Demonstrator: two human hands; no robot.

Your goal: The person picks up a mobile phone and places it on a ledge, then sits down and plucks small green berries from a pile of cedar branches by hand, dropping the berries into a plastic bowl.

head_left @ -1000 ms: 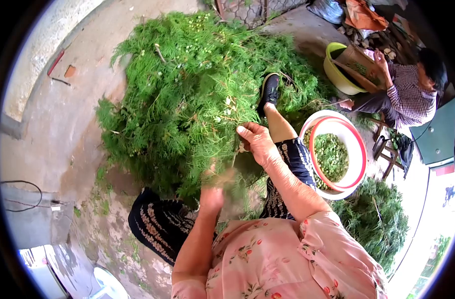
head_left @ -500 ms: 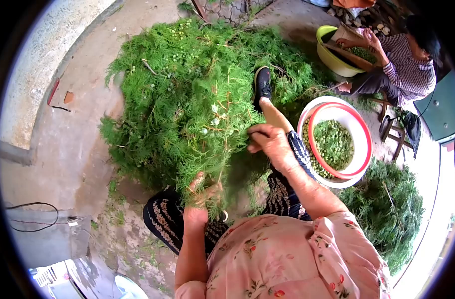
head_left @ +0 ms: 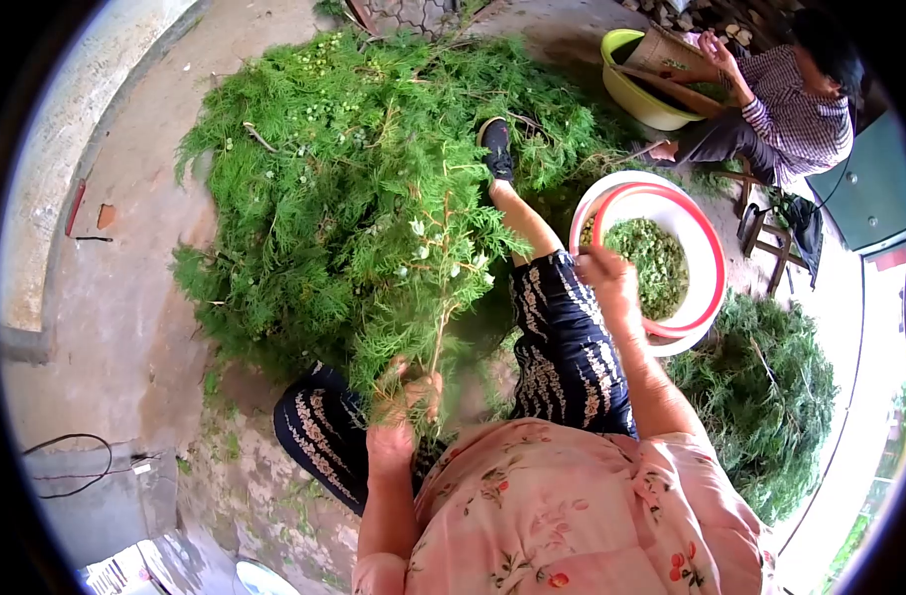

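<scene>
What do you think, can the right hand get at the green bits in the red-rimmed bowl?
Probably yes: the right hand is right by the bowl's red rim, and nothing seems to cover the green bits.

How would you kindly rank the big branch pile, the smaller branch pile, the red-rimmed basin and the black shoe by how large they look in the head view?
1. Big branch pile
2. Smaller branch pile
3. Red-rimmed basin
4. Black shoe

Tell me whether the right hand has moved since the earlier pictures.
Yes. The right hand has moved rightward, away from the held branch and toward the red-rimmed basin, whose left edge it now overlaps in view.
</scene>
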